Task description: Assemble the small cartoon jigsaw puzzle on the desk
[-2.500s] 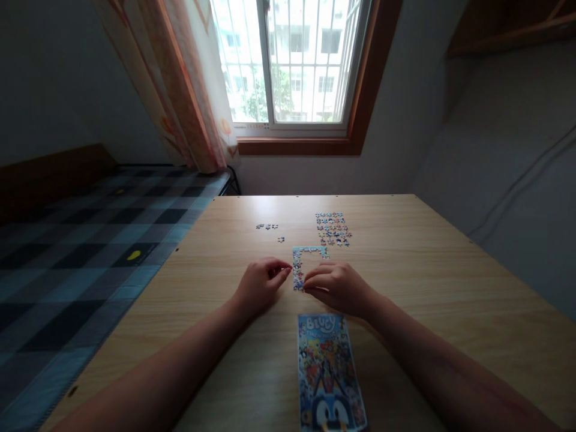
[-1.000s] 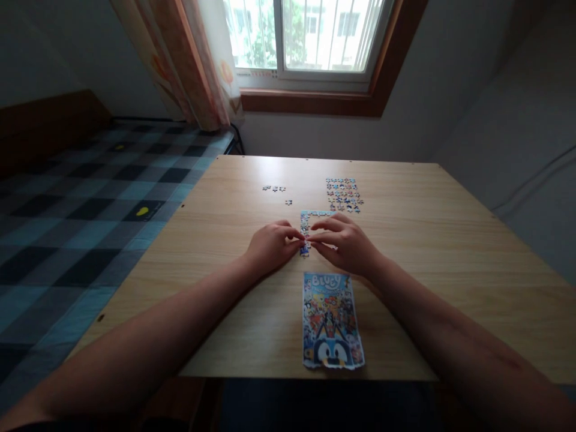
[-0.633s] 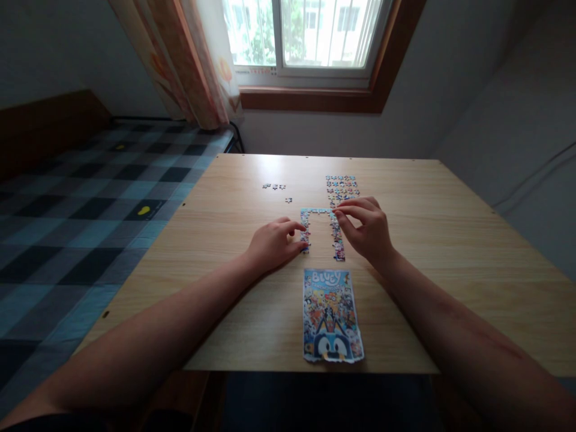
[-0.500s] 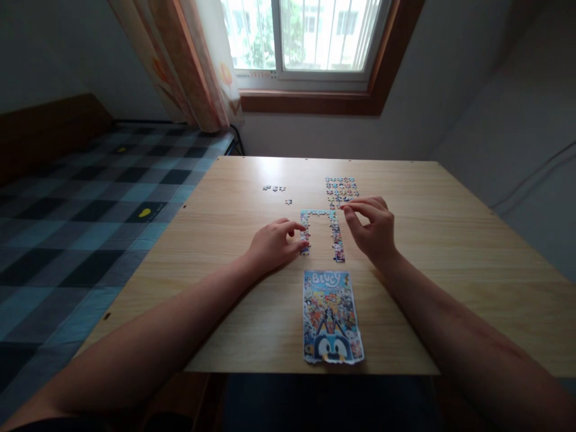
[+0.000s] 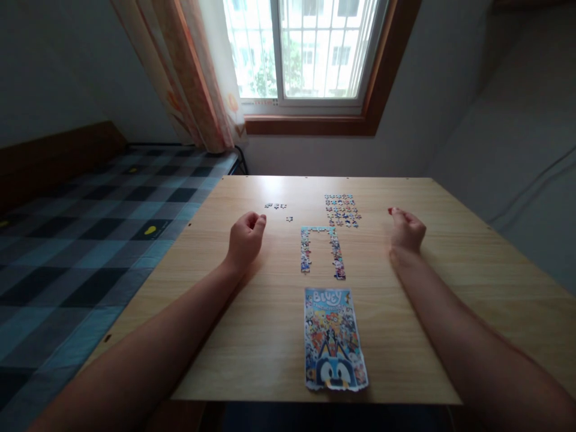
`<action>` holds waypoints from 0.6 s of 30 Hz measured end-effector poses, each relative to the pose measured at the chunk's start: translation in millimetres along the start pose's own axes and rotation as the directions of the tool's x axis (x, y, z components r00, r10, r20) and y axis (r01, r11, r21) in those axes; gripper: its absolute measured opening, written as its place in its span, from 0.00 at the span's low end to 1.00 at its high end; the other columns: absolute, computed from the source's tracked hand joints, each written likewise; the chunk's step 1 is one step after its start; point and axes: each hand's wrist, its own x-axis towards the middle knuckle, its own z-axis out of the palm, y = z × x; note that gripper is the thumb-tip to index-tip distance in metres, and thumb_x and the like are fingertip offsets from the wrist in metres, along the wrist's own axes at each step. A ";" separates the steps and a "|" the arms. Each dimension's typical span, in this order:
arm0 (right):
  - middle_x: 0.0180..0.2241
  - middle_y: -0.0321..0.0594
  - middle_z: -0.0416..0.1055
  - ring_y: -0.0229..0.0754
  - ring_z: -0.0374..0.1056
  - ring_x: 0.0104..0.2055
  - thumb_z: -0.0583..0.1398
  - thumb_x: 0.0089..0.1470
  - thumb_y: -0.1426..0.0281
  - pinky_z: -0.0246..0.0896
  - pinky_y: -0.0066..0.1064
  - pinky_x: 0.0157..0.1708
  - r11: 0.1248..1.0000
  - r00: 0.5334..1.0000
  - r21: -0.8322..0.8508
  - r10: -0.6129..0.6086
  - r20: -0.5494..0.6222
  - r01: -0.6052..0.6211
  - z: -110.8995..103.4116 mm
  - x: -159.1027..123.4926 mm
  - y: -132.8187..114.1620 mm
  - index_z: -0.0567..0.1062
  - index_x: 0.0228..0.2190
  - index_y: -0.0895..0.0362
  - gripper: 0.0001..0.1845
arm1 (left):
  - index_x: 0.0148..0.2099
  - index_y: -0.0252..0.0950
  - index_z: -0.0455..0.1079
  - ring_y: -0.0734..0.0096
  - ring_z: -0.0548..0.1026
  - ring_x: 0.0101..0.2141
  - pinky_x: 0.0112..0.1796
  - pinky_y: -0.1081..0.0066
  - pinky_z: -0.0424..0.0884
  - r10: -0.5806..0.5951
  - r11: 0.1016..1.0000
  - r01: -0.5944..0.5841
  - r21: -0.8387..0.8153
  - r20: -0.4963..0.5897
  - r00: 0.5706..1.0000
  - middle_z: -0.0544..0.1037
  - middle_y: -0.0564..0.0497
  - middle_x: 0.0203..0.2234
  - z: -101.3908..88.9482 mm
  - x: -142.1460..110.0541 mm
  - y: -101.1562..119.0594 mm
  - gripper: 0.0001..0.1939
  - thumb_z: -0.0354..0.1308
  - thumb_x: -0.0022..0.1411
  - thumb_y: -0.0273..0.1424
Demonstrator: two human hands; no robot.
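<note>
My left hand (image 5: 245, 240) is closed in a loose fist over the table, left of the puzzle, with nothing visible in it. Well to the right, my right hand (image 5: 407, 231) is also closed, its fingertips pressed together; whether a small piece is between them I cannot make out. Between the hands lies a partly joined jigsaw puzzle (image 5: 305, 252), a frame of pieces with a top and two sides, open at the near end. Behind it are rows of loose puzzle pieces (image 5: 342, 210). Several more loose pieces (image 5: 276, 206) lie to the left.
A picture sheet (image 5: 335, 342) with a cartoon dog and a torn lower edge lies at the near side of the wooden table (image 5: 252, 354). A bed (image 5: 148, 198) with a checked cover stands left. Beyond are a curtain (image 5: 189, 78) and a barred window (image 5: 319, 54).
Both hands have drawn away from the puzzle, the left to the left and the right to the right, and closed. The left fingers were apart on the puzzle's left side before. The view tilted up.
</note>
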 end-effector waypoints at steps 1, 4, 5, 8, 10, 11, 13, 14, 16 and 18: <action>0.31 0.44 0.80 0.48 0.75 0.38 0.62 0.48 0.64 0.69 0.39 0.42 0.999 0.999 0.030 0.042 -0.022 -0.041 1.6 1.0 3.3 0.82 0.30 0.60 0.13 | 0.24 0.39 0.59 0.73 0.62 0.23 0.27 0.71 0.57 -0.002 1.000 0.003 0.024 -0.031 1.000 0.61 0.57 0.18 -4.3 4.0 -2.5 0.17 0.53 0.62 0.40; 0.29 0.44 0.80 0.49 0.76 0.37 0.64 0.46 0.63 0.69 0.37 0.40 0.997 0.998 0.034 0.067 -0.008 -0.066 4.6 0.0 9.0 0.83 0.29 0.60 0.13 | 0.25 0.38 0.61 0.73 0.62 0.23 0.28 0.71 0.57 -0.056 0.992 0.067 0.107 -0.103 0.993 0.63 0.57 0.18 -14.6 14.4 -13.3 0.16 0.53 0.62 0.40; 0.29 0.44 0.80 0.49 0.76 0.37 0.64 0.46 0.62 0.69 0.37 0.40 0.998 0.998 0.026 0.065 0.006 -0.066 5.3 -1.0 10.8 0.83 0.29 0.60 0.13 | 0.25 0.38 0.62 0.73 0.63 0.23 0.28 0.71 0.57 -0.085 0.988 0.100 0.122 -0.124 0.989 0.64 0.57 0.18 -16.4 16.9 -17.9 0.16 0.53 0.62 0.40; 0.30 0.46 0.81 0.50 0.76 0.37 0.65 0.47 0.58 0.68 0.38 0.41 0.998 0.996 -0.024 0.052 0.069 -0.051 7.0 -3.4 17.4 0.83 0.29 0.60 0.17 | 0.27 0.38 0.65 0.71 0.67 0.25 0.29 0.71 0.60 -0.163 0.977 0.181 0.109 -0.158 0.974 0.68 0.55 0.20 -16.7 21.5 -32.8 0.15 0.53 0.61 0.42; 0.29 0.46 0.80 0.51 0.76 0.37 0.64 0.48 0.54 0.67 0.39 0.41 0.996 0.992 -0.088 0.039 0.121 -0.028 7.6 -4.4 21.3 0.83 0.29 0.59 0.20 | 0.29 0.37 0.67 0.69 0.70 0.26 0.30 0.71 0.62 -0.193 0.971 0.212 0.113 -0.161 0.968 0.72 0.53 0.23 -13.9 23.1 -41.4 0.15 0.53 0.61 0.42; 0.30 0.47 0.80 0.51 0.75 0.37 0.63 0.49 0.53 0.67 0.39 0.41 0.992 0.988 -0.124 0.031 0.150 -0.013 7.8 -4.9 22.5 0.83 0.29 0.59 0.21 | 0.30 0.37 0.68 0.68 0.71 0.28 0.31 0.71 0.64 -0.199 0.967 0.220 0.129 -0.159 0.967 0.74 0.52 0.24 -12.1 23.7 -44.6 0.14 0.53 0.61 0.42; 0.30 0.47 0.81 0.52 0.75 0.37 0.62 0.49 0.51 0.66 0.39 0.41 0.983 0.979 -0.181 0.015 0.203 0.023 7.8 -5.7 22.7 0.83 0.29 0.58 0.22 | 0.34 0.37 0.71 0.64 0.75 0.34 0.36 0.70 0.67 -0.182 0.958 0.206 0.201 -0.134 0.974 0.78 0.49 0.30 -8.7 24.7 -48.1 0.12 0.54 0.60 0.40; 0.31 0.47 0.81 0.52 0.75 0.37 0.62 0.49 0.51 0.65 0.39 0.41 0.980 0.975 -0.198 0.008 0.220 0.036 7.7 -6.3 22.0 0.83 0.30 0.58 0.23 | 0.37 0.36 0.72 0.62 0.76 0.38 0.40 0.68 0.69 -0.162 0.948 0.186 0.260 -0.110 0.981 0.79 0.48 0.34 -7.2 24.9 -48.2 0.11 0.55 0.60 0.38; 0.31 0.48 0.81 0.51 0.75 0.36 0.62 0.50 0.52 0.65 0.38 0.40 0.977 0.974 -0.207 0.005 0.228 0.043 7.4 -7.4 19.7 0.83 0.30 0.58 0.23 | 0.43 0.37 0.74 0.58 0.75 0.45 0.49 0.64 0.68 -0.123 0.905 0.127 0.407 -0.036 0.992 0.80 0.45 0.42 -4.3 24.2 -45.4 0.12 0.55 0.60 0.36; 0.31 0.47 0.81 0.50 0.74 0.35 0.61 0.50 0.52 0.65 0.36 0.38 0.979 0.976 -0.203 0.016 0.215 0.029 7.2 -8.7 17.2 0.83 0.30 0.59 0.23 | 0.50 0.37 0.74 0.54 0.72 0.51 0.55 0.60 0.65 -0.108 0.836 0.068 0.545 0.041 0.993 0.78 0.43 0.48 -1.2 22.0 -40.2 0.17 0.55 0.61 0.35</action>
